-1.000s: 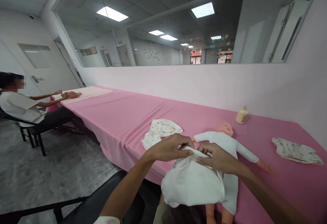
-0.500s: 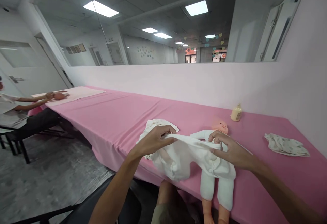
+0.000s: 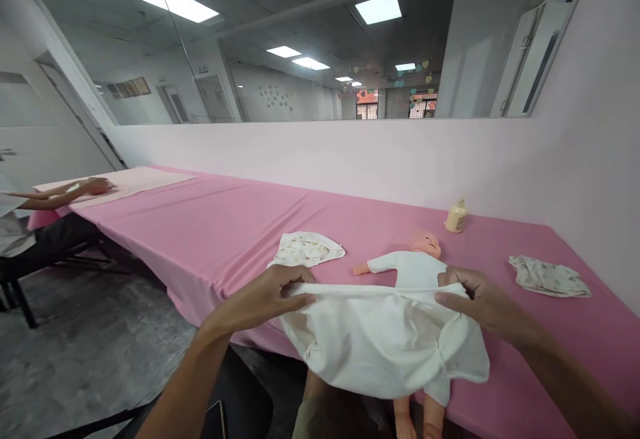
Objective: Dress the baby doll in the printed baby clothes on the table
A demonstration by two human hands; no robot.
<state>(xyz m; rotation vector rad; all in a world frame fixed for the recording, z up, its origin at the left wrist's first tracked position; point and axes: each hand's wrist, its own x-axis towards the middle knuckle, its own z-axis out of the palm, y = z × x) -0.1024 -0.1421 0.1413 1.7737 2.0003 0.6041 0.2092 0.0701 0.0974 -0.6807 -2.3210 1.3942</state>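
A white baby garment point(image 3: 370, 345) hangs stretched between my two hands, its straight upper edge pulled taut. My left hand point(image 3: 285, 299) pinches the left end of that edge, and my right hand point(image 3: 465, 295) pinches the right end. Behind the cloth lies a baby doll point(image 3: 417, 265) on its back, dressed in white. Its head, one arm and its lower legs show, while the garment covers much of its middle. Just beyond my left hand is a patterned white cloth point(image 3: 309, 248), lying flat.
Pink cloth covers the long table point(image 3: 235, 205). A cream pump bottle point(image 3: 455, 217) stands near the wall. At the right lies a folded patterned cloth point(image 3: 547, 276). Far left, another person's hands point(image 3: 95, 187) rest over a pale mat point(image 3: 145, 179).
My hands have moved apart and slightly lower, spreading the bunched garment into a taut span. The doll's upper body and the patterned cloth behind are more exposed. My view has shifted a little right.
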